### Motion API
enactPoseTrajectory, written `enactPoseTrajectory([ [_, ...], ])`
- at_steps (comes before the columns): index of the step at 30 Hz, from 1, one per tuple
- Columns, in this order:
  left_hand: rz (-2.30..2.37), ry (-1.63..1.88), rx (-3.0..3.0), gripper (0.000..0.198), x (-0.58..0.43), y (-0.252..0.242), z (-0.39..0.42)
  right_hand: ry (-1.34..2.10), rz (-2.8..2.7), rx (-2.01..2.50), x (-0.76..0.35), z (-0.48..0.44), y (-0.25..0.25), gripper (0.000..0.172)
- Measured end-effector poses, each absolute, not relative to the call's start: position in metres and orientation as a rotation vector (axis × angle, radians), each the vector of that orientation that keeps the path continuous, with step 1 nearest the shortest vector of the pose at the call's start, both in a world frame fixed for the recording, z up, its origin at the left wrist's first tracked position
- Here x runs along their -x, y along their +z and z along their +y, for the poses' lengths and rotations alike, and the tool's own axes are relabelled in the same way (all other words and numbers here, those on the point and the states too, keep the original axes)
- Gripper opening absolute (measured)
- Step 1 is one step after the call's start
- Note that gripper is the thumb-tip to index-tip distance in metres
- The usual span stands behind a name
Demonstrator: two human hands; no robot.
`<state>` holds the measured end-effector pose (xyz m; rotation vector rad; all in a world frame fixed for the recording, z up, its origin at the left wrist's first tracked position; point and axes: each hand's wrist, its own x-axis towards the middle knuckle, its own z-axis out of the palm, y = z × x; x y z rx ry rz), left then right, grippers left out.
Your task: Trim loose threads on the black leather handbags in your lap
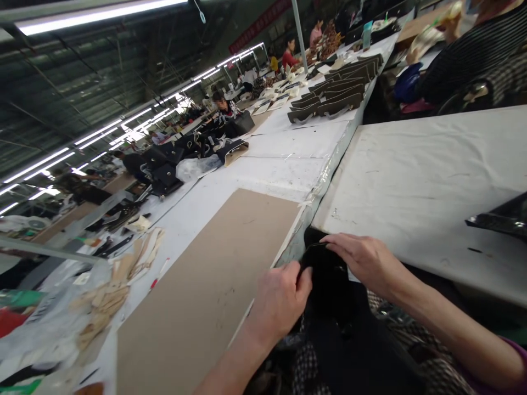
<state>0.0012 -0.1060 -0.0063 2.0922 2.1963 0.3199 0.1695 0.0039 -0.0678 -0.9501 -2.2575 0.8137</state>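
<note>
A black bag (335, 291) lies over my lap, at the edge of the table. Its upper rim is between my two hands, and its dark inside hides most detail. My left hand (282, 296) is closed, thumb and curled fingers pinching the bag's left edge. On the other side, my right hand (366, 260) grips the upper right rim, its fingers bent over the edge. Both forearms reach in from the bottom of the view. The lower part of the bag blends into dark cloth and checked fabric.
A beige board (214, 274) lies on the white table (288, 170) to the left. Beige strips (109, 302) and a red-tipped pen (153, 283) lie beyond it. Dark bag panels (329, 104) stand farther up. A white side table (432, 181) is at right; a co-worker (473, 66) sits behind it.
</note>
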Motion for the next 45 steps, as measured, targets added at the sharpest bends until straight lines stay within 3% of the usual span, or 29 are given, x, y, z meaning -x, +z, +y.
enactPoseTrajectory([
  [4, 2.158, 0.200, -1.925, 0.041, -0.012, -0.009, -0.134, 0.859, -2.223, 0.962, -0.174, 0.007, -0.070, 0.028],
  [13, 2.018, 0.511, -2.347, 0.042, 0.002, -0.039, -0.135, 0.939, -2.180, 0.884, -0.181, 0.005, -0.063, 0.023],
  [18, 2.080, 0.287, -2.497, 0.039, 0.008, -0.036, -0.129, 0.947, -2.158, 0.853, -0.181, 0.000, -0.061, 0.022],
  [24, 2.070, 0.319, -2.668, 0.034, 0.012, -0.035, -0.126, 0.990, -2.137, 0.830, -0.181, -0.002, -0.063, 0.022],
  [27, 2.011, 0.370, -2.578, 0.028, 0.013, -0.024, -0.115, 1.008, -2.149, 0.844, -0.182, -0.001, -0.061, 0.024],
  [29, 2.001, 0.522, -2.452, 0.008, 0.011, -0.015, -0.102, 1.048, -2.149, 0.843, -0.183, -0.002, -0.058, 0.023],
  [33, 1.842, 0.831, -2.195, 0.035, 0.004, -0.007, -0.073, 1.132, -2.110, 0.860, -0.183, -0.007, -0.055, 0.019],
  [37, 1.700, 0.830, -1.987, 0.012, -0.002, -0.011, -0.057, 1.146, -2.044, 0.948, -0.182, -0.012, -0.055, 0.017],
  [45, 1.675, 0.929, -1.905, 0.011, 0.000, -0.014, -0.059, 1.193, -1.968, 0.941, -0.184, -0.019, -0.058, 0.018],
])
